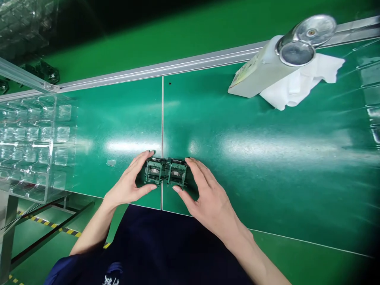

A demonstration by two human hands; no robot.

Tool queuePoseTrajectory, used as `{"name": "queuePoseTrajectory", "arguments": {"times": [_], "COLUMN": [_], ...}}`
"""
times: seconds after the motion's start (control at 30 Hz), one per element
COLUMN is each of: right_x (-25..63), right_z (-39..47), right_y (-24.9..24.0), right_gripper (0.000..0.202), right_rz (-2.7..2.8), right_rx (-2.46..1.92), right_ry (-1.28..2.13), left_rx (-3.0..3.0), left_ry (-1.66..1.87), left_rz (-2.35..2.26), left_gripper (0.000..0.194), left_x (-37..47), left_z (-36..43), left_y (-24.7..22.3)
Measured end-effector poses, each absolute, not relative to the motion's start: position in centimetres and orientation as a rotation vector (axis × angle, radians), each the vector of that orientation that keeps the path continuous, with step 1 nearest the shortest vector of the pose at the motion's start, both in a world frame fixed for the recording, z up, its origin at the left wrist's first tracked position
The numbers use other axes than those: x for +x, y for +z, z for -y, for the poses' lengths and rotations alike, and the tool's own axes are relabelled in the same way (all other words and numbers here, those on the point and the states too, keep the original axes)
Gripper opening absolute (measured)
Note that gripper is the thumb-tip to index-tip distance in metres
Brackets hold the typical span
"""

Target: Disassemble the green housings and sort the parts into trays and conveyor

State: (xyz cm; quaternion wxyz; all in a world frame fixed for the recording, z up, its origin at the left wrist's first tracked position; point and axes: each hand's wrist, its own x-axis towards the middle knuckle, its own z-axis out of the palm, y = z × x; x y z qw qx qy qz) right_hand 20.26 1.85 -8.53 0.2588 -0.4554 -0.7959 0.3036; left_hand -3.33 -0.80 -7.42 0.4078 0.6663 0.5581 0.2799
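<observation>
Two small dark green frame-like parts stand side by side near the table's front edge, across the seam. My left hand (132, 180) curves around the outer side of the left part (154, 171), thumb at the near side and fingers at the far side. Around the right part (177, 173), my right hand (202, 187) is bent the same way, its thumb and index finger at the near and far corners. Both hands hold the parts between thumb and fingers.
Clear plastic trays (26, 144) are stacked at the left. A white bottle with a metal top (255, 75) stands at the back right beside crumpled white tissue (285, 91). A metal rail (154, 70) runs behind. Another clear tray (369, 87) lies far right.
</observation>
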Motion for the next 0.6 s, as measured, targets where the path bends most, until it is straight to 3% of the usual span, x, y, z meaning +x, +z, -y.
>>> {"name": "queuePoseTrajectory", "arguments": {"times": [0.17,0.37,0.6], "right_x": [20.0,19.6,19.5], "right_z": [-2.1,-2.1,-2.0], "right_y": [-7.1,-2.4,-0.5], "right_gripper": [0.064,0.056,0.044], "right_rz": [2.201,2.250,2.275], "right_rx": [-1.193,-1.066,-1.026], "right_ry": [0.653,0.303,0.238], "left_rx": [1.572,1.173,1.068], "left_ry": [0.766,1.027,1.111], "left_rz": [-1.393,-1.024,-0.979], "left_gripper": [0.071,0.069,0.066], "left_x": [-2.9,-2.2,-1.8], "left_z": [0.1,0.4,0.8], "left_y": [-7.6,-8.4,-8.5]}}
